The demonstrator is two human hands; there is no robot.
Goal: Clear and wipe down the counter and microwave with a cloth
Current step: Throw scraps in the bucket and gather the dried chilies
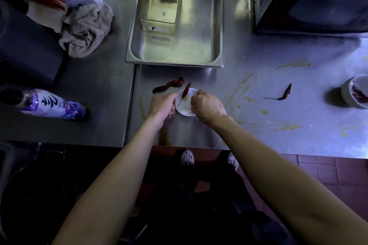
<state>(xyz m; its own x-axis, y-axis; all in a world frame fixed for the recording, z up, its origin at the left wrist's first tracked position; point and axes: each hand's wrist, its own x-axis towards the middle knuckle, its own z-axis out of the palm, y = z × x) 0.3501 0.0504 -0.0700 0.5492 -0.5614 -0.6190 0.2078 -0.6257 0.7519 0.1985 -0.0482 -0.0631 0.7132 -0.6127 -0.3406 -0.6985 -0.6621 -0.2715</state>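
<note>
Your two bare forearms rise from the bottom corners of the frame and meet near its centre. Your left hand (163, 103), just left of centre, curls its fingers round the left rim of a bowl (185, 110). Your right hand (207, 105), just right of centre, is knuckles-up with its fingers curled down at the bowl's right rim. Whether it grips anything is hidden.

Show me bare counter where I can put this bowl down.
Bare steel lies between the cloth and the bottle, and, smeared, between the microwave and the loose chilli. Crowded before the tray: left hand, right hand, white bowl, wrinkled chilli.
</note>
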